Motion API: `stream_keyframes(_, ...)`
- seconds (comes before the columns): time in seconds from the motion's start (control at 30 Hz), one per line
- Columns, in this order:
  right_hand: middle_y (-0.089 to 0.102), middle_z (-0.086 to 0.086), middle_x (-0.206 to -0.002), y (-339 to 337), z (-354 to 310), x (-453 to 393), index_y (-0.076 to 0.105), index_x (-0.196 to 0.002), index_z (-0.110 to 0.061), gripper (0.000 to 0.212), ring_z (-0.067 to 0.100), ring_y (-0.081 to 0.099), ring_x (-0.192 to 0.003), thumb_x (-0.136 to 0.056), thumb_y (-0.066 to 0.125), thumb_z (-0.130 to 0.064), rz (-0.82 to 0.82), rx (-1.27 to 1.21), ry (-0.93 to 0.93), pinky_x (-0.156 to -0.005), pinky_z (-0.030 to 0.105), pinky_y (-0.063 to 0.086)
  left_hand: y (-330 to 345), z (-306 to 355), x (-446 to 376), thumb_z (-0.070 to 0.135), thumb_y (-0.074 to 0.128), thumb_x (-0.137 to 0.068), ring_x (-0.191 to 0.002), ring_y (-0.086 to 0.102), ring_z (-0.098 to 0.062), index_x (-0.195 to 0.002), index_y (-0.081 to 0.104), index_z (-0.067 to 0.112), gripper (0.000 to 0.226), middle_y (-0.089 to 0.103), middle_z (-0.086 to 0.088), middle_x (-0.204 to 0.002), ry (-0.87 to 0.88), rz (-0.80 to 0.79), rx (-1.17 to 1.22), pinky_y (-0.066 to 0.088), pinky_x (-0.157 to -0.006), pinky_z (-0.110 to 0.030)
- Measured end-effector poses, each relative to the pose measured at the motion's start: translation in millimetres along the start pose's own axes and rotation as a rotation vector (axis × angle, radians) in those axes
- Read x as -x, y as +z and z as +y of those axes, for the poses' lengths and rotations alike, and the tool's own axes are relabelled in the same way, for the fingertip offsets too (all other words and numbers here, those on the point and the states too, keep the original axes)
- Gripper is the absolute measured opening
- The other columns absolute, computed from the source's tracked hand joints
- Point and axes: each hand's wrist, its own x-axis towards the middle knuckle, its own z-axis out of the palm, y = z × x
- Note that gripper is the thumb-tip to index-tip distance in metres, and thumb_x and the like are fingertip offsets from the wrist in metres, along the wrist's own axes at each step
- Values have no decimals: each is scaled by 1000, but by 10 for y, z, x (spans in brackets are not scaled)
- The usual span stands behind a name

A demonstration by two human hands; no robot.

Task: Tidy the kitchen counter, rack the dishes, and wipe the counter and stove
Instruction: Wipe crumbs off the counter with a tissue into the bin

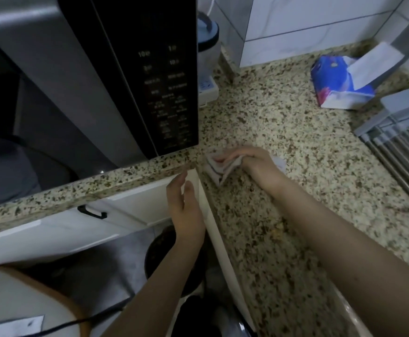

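At the inner corner of the speckled granite counter (295, 132), right beside the bottom front corner of the microwave (130, 76), I see the cloth (219, 170) lying bunched on the stone. It is pale with a dark stripe along one fold, and a white edge of it shows on the far side of the wrist. My right hand (244, 159) lies flat on top of it, palm down, fingers curled loosely over the fabric and pressing it to the counter, fingertips pointing toward the microwave.

Just below the cloth, off the counter's edge, my left hand (186, 210) hangs open with the fingers straight and close together, holding nothing, next to the white cabinet front (135, 203). Further along that cabinet from the cloth, under the microwave, I can make out a black handle (92, 212).

Behind the cloth, past the microwave's side, a white power strip (208, 87) lies on the counter, and a clear container with a blue lid (207, 37) stands behind that. Well away from the cloth toward the tiled back wall (320, 23), a blue tissue pack (342, 83) lies with a white sheet sticking out. To the cloth's far right I see a grey drying rack (402, 132) with metal bars at the frame's edge.
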Motion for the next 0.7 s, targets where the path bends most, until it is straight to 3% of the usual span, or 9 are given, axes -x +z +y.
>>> stream_keyframes(0.1,72,2,-86,-73,-11,215,72,-77,-3,50,13,68,-91,-69,32,26,-119,29,-19,-94,29,49,-3,3,92,20,39,-101,-113,47,1,-121,55,22,27,51,14,-120,-6,12,-36,32,-92,-3)
stream_keyframes(0.17,73,1,-78,-144,-23,372,72,-66,-5,48,15,68,-85,-69,34,24,-153,26,-13,-87,29,51,12,42,124,23,37,-101,-117,45,-3,-121,55,23,27,51,11,-123,33,4,-62,32,-97,-13)
stream_keyframes(0.3,70,20,-76,-287,-17,695,73,-59,-15,39,34,67,-83,-65,41,6,-191,-15,56,-85,41,53,92,149,119,33,35,-94,-117,46,-1,-116,59,21,34,52,9,-122,134,-39,-77,34,-101,-15)
stream_keyframes(0.4,69,14,-68,-430,23,931,71,-59,-8,40,34,66,-77,-71,41,15,-214,-47,108,-79,37,53,190,217,99,30,33,-92,-111,48,2,-112,63,9,41,55,11,-114,176,-84,-99,36,-103,-22)
stream_keyframes(0.5,68,14,-67,-563,19,1134,70,-60,-4,44,37,65,-76,-76,37,21,-208,-39,196,-77,41,54,278,262,129,29,31,-93,-107,48,6,-108,64,12,41,55,16,-110,213,-169,-165,36,-104,-24)
stream_keyframes(0.57,66,15,-64,-559,-56,1197,68,-59,-2,37,33,64,-69,-77,40,13,-156,-128,241,-73,39,53,324,273,167,33,31,-93,-114,47,-4,-113,63,14,42,57,11,-116,213,-245,-251,35,-106,-29)
stream_keyframes(0.63,59,14,-56,-527,-153,1173,63,-47,-7,35,29,58,-60,-74,43,3,11,-234,258,-68,37,46,374,287,169,36,31,-93,-118,46,-11,-123,59,11,48,56,1,-126,248,-340,-403,33,-108,-33)
stream_keyframes(0.7,52,15,-59,-561,-249,1110,57,-43,-8,40,29,50,-61,-76,39,6,199,-302,227,-68,38,38,425,329,121,35,33,-93,-120,47,-20,-122,59,8,48,56,-5,-128,405,-482,-615,31,-107,-33)
